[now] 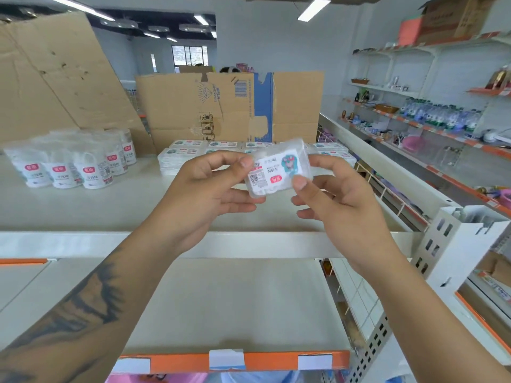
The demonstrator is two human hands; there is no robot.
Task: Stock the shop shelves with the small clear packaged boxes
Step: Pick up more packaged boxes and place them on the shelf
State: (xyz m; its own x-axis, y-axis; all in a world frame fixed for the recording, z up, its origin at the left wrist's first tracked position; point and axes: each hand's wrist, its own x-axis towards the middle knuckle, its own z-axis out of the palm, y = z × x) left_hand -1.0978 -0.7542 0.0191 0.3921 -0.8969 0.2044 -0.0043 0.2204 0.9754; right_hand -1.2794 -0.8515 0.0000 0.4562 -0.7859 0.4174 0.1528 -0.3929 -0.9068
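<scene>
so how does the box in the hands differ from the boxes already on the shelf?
The held box is up in the air, pinched between the left hand and right hand; the shelved boxes lie flat in rows on the top shelf. The held box is tilted, label toward the camera; the shelved boxes face up. Both are clear with similar teal-and-red labels.

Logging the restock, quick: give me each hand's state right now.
Left hand: pinches the left end of the small clear packaged box.
Right hand: pinches the right end of the same box, thumb on its label.
</scene>
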